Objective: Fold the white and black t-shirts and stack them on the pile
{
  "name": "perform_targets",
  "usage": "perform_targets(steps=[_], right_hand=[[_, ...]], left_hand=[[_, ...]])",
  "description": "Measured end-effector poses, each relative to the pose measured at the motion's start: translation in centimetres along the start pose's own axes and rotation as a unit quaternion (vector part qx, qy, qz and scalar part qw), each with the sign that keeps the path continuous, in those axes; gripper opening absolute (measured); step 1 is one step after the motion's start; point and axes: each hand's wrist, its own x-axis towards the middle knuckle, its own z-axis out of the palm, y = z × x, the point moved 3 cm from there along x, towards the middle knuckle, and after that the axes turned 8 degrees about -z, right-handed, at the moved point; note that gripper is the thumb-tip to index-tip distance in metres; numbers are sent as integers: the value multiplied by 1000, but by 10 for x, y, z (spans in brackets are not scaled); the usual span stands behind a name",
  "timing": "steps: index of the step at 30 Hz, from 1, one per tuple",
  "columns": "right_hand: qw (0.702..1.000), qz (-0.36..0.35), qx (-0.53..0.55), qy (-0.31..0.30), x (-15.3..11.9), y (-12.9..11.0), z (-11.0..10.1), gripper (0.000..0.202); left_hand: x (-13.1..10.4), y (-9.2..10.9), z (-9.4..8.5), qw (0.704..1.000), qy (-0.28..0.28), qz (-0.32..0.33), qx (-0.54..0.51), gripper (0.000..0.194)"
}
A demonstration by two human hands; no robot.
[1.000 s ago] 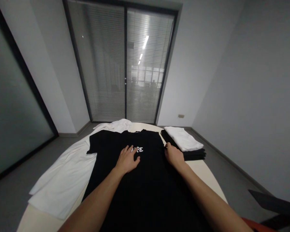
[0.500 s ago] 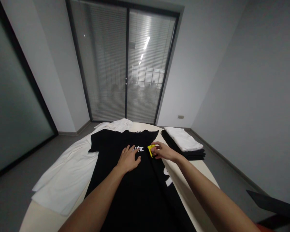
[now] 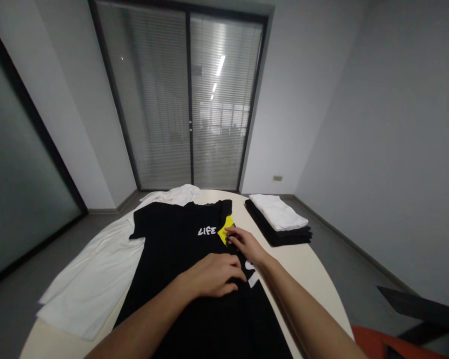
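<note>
A black T-shirt (image 3: 164,234) lies on the table with its collar at the far end and white lettering on the chest. Its right side is folded inward, showing a yellow printed patch (image 3: 225,228) and a bit of white print. At that patch, my right hand (image 3: 247,245) has thumb and fingertips closed on the cloth. My left hand (image 3: 217,275) rests on the shirt nearer to me, beside the folded edge, with slightly curled fingers apart and nothing held.
White garments (image 3: 93,279) lie spread along the left of the round pale table (image 3: 322,284), some hanging past its edge. A folded white garment (image 3: 279,212) tops a stack of folded black ones (image 3: 288,237) at right. A red and black chair (image 3: 381,341) stands at lower right.
My left hand has moved from the chest lettering toward me and right, to the fold. My right hand has shifted slightly left; more yellow print shows and the right sleeve is folded in.
</note>
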Motion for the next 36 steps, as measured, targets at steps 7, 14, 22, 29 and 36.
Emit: perform_targets(steps=[7,14,22,29,36], right_hand=[[957,-40,-283,-44,5,-20,9,42],[928,3,-359,-98,19,-24,11,41],[918,21,-378,-121,38,-30,9,34],[970,-9,-244,-15,42,-23,7,29],[965,-53,-251,-58,37,-11,22,35]], left_hand=[[-14,33,33,985,77,98,118,14],[-17,36,33,980,99,107,139,14],[-22,34,32,982,107,97,122,17],[-25,31,26,988,70,90,104,9],[-33,32,22,988,16,145,55,29]])
